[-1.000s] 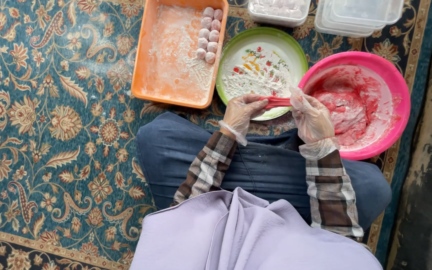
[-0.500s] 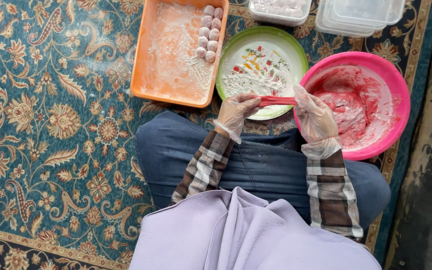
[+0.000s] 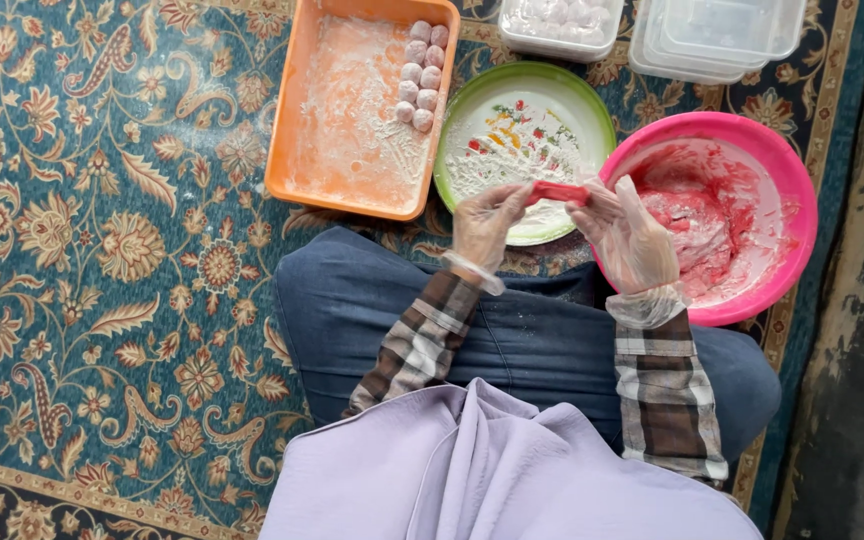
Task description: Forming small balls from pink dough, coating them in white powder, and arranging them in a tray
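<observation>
Both hands have risen a little since 1 second ago and now sit over the near rim of the green plate (image 3: 592,105), with the red dough piece (image 3: 556,191) stretched out longer between them than before. That dough piece lies between the 2 gloved hands, held above the plate's floury near edge and just left of the pink bowl (image 3: 782,160). Its long axis runs nearly level from left to right, its left end at the left hand (image 3: 487,222) and its right end at the right hand (image 3: 630,235). The left hand's fingers (image 3: 508,197) curl in and pinch the left end; the right hand's fingers (image 3: 592,196) close on the right end, so both hands are clamped on the same strip, a short way apart. Both wear thin clear gloves, with plaid sleeves behind the wrists. The pink bowl holds a mass of red dough (image 3: 697,232) and smeared walls. Left of the plate, an orange tray (image 3: 287,150) dusted with flour carries 7 pale pink balls (image 3: 420,75) along its right side. Clear plastic containers (image 3: 717,40) stand at the top, all on a patterned blue carpet (image 3: 102,250).
</observation>
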